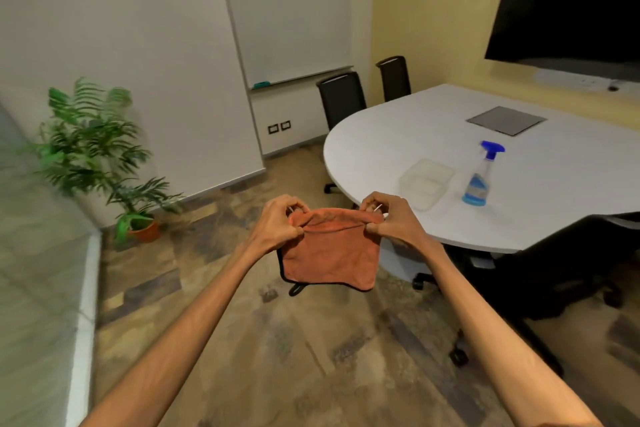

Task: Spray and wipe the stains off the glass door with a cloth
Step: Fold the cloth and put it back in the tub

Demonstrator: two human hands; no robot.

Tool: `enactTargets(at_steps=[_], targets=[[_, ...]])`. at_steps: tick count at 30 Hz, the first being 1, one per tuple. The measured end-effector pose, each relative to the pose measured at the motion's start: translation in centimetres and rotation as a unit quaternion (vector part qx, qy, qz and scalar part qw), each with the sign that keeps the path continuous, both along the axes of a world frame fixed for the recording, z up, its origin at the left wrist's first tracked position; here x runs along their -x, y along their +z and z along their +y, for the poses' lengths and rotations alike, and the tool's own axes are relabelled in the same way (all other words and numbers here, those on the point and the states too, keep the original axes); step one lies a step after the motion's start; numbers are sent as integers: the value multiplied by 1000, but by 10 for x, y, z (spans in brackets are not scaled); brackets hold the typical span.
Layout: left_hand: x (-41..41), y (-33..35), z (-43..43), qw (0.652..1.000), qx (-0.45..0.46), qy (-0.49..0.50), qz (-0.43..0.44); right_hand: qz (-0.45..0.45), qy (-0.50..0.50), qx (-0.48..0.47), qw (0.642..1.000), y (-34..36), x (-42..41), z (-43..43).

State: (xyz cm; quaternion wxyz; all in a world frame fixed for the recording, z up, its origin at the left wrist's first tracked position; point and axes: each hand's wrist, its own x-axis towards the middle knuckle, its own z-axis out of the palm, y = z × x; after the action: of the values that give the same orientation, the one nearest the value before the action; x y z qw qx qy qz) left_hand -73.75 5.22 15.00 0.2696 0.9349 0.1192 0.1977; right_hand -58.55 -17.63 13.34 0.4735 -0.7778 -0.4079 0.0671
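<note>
An orange cloth (329, 253) with a dark hem hangs folded in the air above the floor. My left hand (277, 222) pinches its top left corner and my right hand (391, 218) pinches its top right corner. A clear spray bottle (479, 180) with blue liquid and a blue trigger head stands upright on the white table (398, 135), to the right of my hands. A frosted glass panel (31, 236) runs along the far left edge of the view.
A clear plastic container (426, 182) lies beside the bottle. Black office chairs (343, 97) stand around the table, one close at the right (554, 274). A potted plant (100, 156) stands in the left corner. A whiteboard and a wall screen (571, 7) hang behind.
</note>
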Motion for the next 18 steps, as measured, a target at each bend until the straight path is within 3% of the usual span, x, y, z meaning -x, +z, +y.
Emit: enactTargets(at_steps=[9, 18], targets=[[-168, -9, -17, 993, 80, -78, 29, 25, -66, 8, 997, -15, -142, -36], [-324, -13, -33, 984, 91, -143, 54, 19, -111, 0, 994, -19, -275, -67]])
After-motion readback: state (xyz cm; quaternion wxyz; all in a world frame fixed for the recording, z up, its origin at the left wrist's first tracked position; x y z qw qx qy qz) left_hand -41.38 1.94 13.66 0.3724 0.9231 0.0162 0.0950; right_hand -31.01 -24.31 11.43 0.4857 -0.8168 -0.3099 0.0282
